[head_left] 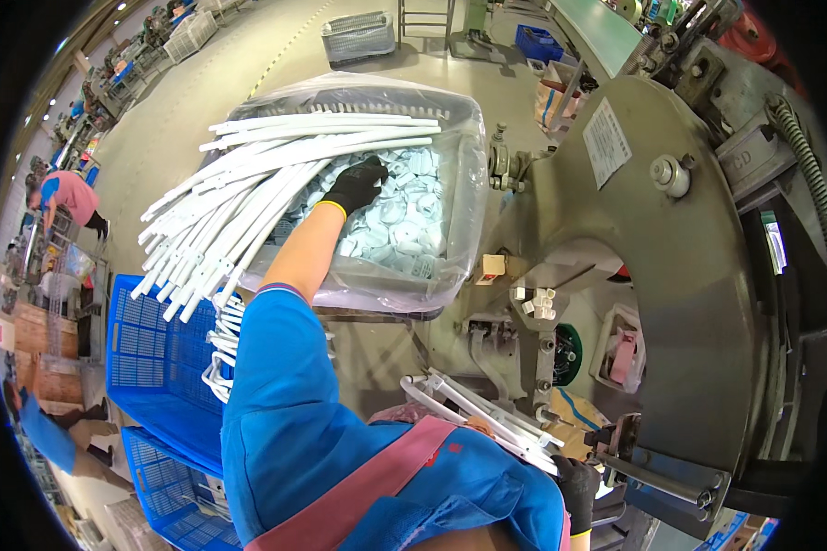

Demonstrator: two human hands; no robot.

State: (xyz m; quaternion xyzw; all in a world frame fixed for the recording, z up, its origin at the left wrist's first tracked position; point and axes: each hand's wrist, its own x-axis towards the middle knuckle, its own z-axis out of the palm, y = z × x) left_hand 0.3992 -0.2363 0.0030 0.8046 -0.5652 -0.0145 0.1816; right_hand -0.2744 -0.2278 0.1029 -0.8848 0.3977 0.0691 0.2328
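Note:
My left hand (356, 186), in a black glove with a yellow cuff, reaches into a large plastic-lined crate (469, 202). Its fingers are curled together over a heap of small pale blue-white plastic pieces (400, 220); what they pinch, if anything, is hidden. A bundle of long white tubes (248, 197) lies across the crate's left side, next to that hand. Low on the right, my right hand (579, 487), also black-gloved, is beside the machine's lower fixture. White tubes (478, 409) in front of my body end close to it; its fingers are mostly out of sight.
A big dark green machine frame (698, 275) curves up on the right. Blue crates (161, 340) stand at the left, with bent white tubes (222, 349) beside them. A grey basket (358, 39) sits on the floor beyond. Two other people are at the far left.

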